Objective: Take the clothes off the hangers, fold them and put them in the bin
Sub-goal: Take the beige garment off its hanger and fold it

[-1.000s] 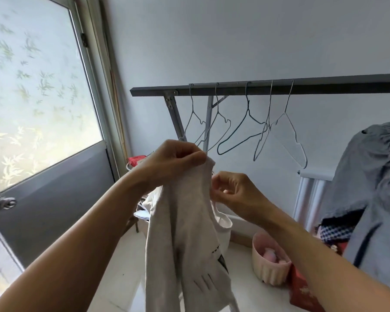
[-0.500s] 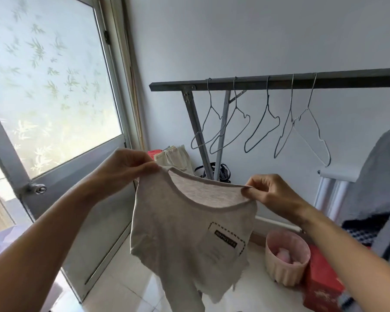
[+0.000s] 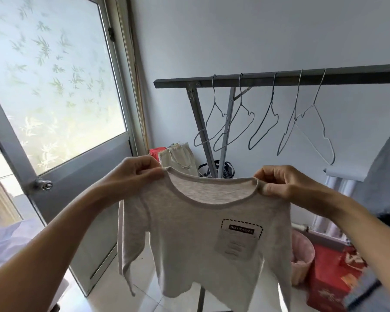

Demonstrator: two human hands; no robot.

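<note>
A small light-grey long-sleeved shirt [image 3: 189, 239] with a printed chest pocket hangs spread out in front of me. My left hand [image 3: 137, 172] pinches its left shoulder and my right hand [image 3: 282, 183] pinches its right shoulder, both at chest height. Behind it, several bare wire hangers [image 3: 263, 124] hang on the dark rail [image 3: 279, 78] of the clothes rack. A grey garment [image 3: 383, 176] hangs at the far right edge.
A frosted glass door [image 3: 54, 86] stands to the left. A pink ribbed bin [image 3: 302, 257] sits on the tiled floor under the shirt's right side, beside red boxes [image 3: 329, 278]. A beige cloth bag [image 3: 178, 158] and dark straps lie by the rack legs.
The shirt was bunched between my hands; my hands moved apart and it now hangs flat and open by the shoulders, front facing me. The view has also turned left and closer.
</note>
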